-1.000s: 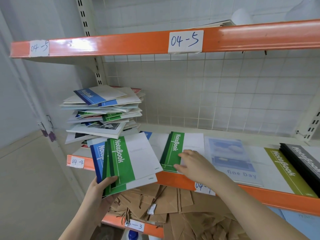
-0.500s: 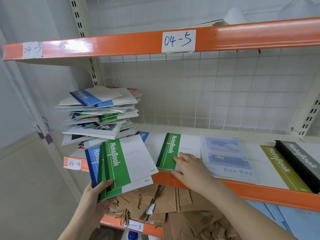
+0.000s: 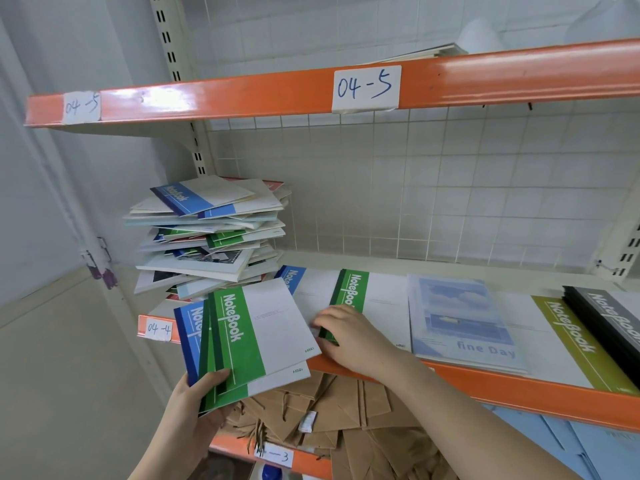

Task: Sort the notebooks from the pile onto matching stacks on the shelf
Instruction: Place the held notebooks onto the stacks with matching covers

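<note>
Left hand (image 3: pixel 194 407) grips fanned notebooks (image 3: pixel 249 341); right hand (image 3: pixel 349 336) lies flat on the green stack (image 3: pixel 363 299) on the shelf (image 3: pixel 519 386), right of the pile (image 3: pixel 211 237).

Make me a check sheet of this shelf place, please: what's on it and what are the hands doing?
Surface: shelf with orange front edge, label 04-4.
Job's things: messy pile at left; green stack, sky-picture stack, olive notebook and black stack in a row.
Clutter: brown paper bags on the shelf below.
Grippers: left hand holds green and blue notebooks; right hand rests on the green stack.
Cables: nothing seen.
Surroundings: wire grid back, white wall.
</note>
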### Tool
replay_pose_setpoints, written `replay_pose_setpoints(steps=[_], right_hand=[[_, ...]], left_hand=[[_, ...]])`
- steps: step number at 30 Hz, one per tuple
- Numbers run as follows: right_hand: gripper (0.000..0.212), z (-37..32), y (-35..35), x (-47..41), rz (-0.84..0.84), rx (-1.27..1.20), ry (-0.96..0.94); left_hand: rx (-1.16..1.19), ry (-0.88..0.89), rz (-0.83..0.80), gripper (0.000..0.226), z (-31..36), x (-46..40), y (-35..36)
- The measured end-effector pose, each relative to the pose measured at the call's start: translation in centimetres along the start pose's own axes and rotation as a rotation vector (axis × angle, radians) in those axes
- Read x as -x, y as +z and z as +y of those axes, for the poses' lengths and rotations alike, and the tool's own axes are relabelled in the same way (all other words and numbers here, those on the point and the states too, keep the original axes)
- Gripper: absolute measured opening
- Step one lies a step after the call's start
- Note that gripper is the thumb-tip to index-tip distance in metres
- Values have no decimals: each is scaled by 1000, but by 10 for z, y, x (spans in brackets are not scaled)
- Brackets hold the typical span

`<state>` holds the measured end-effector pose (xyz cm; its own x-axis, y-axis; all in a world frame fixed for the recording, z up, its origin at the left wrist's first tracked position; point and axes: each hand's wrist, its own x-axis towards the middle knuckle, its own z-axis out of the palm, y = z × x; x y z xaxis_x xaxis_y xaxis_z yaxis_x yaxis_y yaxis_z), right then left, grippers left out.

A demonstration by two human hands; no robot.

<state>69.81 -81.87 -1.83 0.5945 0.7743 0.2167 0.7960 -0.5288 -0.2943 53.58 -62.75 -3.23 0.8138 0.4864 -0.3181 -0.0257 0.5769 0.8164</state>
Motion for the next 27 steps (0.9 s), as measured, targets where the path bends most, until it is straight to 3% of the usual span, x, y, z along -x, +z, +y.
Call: replay_pose_setpoints(steps=[7, 11, 17, 20, 22, 24, 27], right_hand=[[25, 6, 0, 1, 22, -85, 6], [25, 6, -2, 1, 1, -116, 14], [32, -6, -17, 13, 147, -364, 185], [39, -14, -21, 20, 89, -420, 219], [54, -16, -23, 24, 65, -511, 263], [61, -16, -29, 28, 79, -672, 333], [46, -5, -38, 32, 207, -655, 396]], left_hand=[[-6, -3, 4, 19, 0, 2, 3], [-48, 2, -21, 33, 2, 4, 7], [-95, 4, -85, 40, -1, 12, 17], [-124, -28, -109, 43, -7, 15, 25], [-135, -35, -121, 45, -11, 16, 32], [-138, -34, -139, 40, -15, 16, 39], [-121, -42, -127, 25, -19, 15, 46]])
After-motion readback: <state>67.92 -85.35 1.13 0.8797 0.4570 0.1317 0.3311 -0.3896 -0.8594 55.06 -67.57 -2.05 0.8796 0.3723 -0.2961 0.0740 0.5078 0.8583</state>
